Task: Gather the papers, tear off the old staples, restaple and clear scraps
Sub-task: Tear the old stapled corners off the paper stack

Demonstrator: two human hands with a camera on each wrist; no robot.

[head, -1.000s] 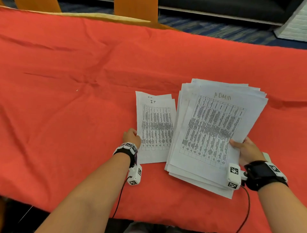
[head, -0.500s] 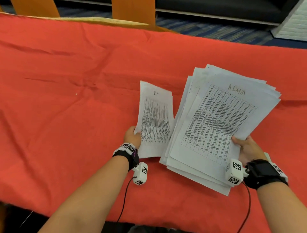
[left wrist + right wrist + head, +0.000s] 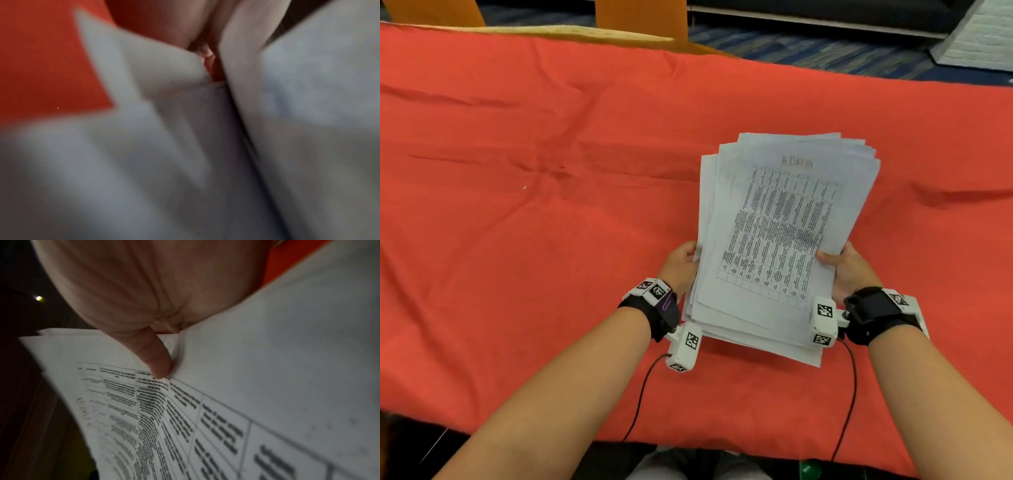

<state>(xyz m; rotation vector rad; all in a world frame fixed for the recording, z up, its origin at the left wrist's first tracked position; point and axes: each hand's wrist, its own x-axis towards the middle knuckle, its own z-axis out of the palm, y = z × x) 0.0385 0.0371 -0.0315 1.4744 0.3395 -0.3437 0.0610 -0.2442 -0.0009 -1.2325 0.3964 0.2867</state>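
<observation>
One uneven stack of white printed papers (image 3: 777, 240) is held tilted above the red tablecloth (image 3: 551, 205), its top sheet a table headed "ADMIN". My left hand (image 3: 681, 263) grips the stack's left edge. My right hand (image 3: 842, 263) grips the right edge, thumb on top. In the right wrist view the thumb (image 3: 156, 360) presses on the printed top sheet (image 3: 185, 418). The left wrist view is blurred and shows mostly white paper (image 3: 185, 162) close up. The sheets' edges are not aligned. No stapler or staples can be made out.
A tiny light speck (image 3: 524, 187) lies on the cloth at the left. The red cloth covers the whole table, with its near edge (image 3: 619, 442) below my forearms. Wooden chair backs (image 3: 640, 17) stand beyond the far edge.
My left hand lifted the smaller "IT" bundle and brought it to the right against the big stack. Both hands now hold one combined stack, shifted towards the middle.
</observation>
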